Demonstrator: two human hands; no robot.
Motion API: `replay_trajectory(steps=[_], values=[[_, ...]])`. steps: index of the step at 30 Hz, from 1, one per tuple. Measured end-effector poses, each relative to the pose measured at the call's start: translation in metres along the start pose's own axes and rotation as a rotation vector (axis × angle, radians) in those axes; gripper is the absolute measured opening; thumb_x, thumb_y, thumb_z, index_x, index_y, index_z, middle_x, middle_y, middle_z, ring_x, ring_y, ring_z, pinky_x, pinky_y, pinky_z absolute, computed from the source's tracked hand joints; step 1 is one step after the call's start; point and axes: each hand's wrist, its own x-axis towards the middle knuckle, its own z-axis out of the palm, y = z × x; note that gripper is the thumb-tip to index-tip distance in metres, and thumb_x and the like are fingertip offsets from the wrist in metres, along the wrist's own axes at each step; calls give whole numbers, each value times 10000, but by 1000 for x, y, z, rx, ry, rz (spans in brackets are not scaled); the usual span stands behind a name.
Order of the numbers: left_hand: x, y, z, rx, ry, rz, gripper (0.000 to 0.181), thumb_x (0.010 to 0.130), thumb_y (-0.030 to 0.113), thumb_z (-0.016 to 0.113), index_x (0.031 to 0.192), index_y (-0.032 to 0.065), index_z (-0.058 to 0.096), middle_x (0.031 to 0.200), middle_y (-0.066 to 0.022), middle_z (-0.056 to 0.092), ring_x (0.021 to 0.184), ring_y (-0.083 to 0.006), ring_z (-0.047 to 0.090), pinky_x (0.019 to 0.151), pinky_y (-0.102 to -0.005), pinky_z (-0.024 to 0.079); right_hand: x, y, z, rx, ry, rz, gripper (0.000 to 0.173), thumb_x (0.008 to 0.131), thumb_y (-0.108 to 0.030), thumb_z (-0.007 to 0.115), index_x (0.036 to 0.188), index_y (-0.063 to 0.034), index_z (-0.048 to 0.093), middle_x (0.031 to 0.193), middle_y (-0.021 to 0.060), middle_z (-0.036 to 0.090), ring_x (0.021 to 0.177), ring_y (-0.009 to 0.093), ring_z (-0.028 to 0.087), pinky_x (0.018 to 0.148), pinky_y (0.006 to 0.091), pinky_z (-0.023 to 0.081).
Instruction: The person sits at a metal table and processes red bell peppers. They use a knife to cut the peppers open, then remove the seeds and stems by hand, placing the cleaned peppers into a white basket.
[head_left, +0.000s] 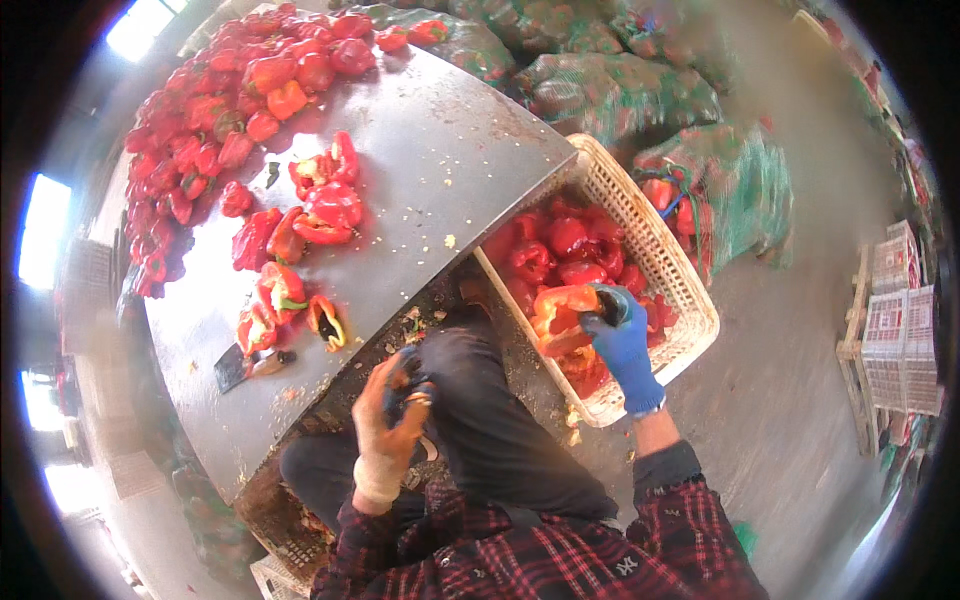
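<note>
My right hand (624, 352), in a blue glove with dark fingertips, grips an opened orange-red bell pepper (561, 311) over a cream plastic crate (694, 319). The pepper's hollow shows. Red bell peppers (574, 238) fill much of the crate's bottom. Above my lap is my left hand (390, 420), gloved in orange and white with a dark palm. Its fingers are curled but apart, and no object shows between them. On the metal table (420, 157), a broad-bladed knife (251, 365) lies beside cut pepper pieces (277, 296).
A large heap of red peppers (217, 112) covers the table's far left. Green mesh sacks of peppers (615, 94) stand behind the crate. Pepper scraps (412, 326) lie below the table edge. Wrapped cartons on a wooden pallet (855, 360) stand at far right.
</note>
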Motion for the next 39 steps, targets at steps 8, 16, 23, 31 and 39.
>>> replay_trajectory(steps=[8, 16, 23, 31, 39], values=[[-2, 21, -2, 105, 70, 334, 513, 886, 31, 575, 1392, -1, 503, 1231, -136, 625, 1151, -236, 574, 1012, -374, 425, -56, -150, 123, 34, -338, -199, 451, 754, -25, 792, 1188, -12, 670, 995, 60, 609, 896, 149, 593, 815, 271, 487], [-53, -16, -40, 492, 158, 356, 662, 834, 291, 656, 1409, 12, 485, 1285, -145, 610, 1191, -359, 553, 1007, -418, 414, -76, -129, 184, 113, -433, -386, 296, 812, 26, 706, 1107, 17, 685, 946, 104, 673, 894, 174, 623, 770, 278, 515], [-60, -47, -50, -1820, 244, -513, 280, 967, 197, 610, 1228, 95, 608, 1109, -42, 650, 1011, -182, 620, 811, -353, 542, -79, -79, 229, -97, -572, -260, 417, 831, 23, 629, 1248, 6, 614, 1170, 168, 645, 1099, 255, 614, 944, 340, 495], [-42, -45, -39, -680, 342, -154, 296, 961, 26, 552, 1254, 0, 578, 1117, -68, 659, 1027, -123, 610, 905, -300, 511, -116, -98, 206, 222, -599, 252, 551, 886, -112, 697, 1390, -20, 496, 1287, 120, 599, 1105, 216, 618, 942, 327, 500], [-4, -19, -40, -16, -59, 352, 487, 862, 235, 675, 1285, 33, 543, 1098, -170, 611, 1002, -371, 618, 827, -447, 512, -110, -118, 96, 462, -173, 345, 415, 959, -335, 573, 1254, -44, 565, 1072, 97, 645, 920, 200, 624, 767, 318, 511]])
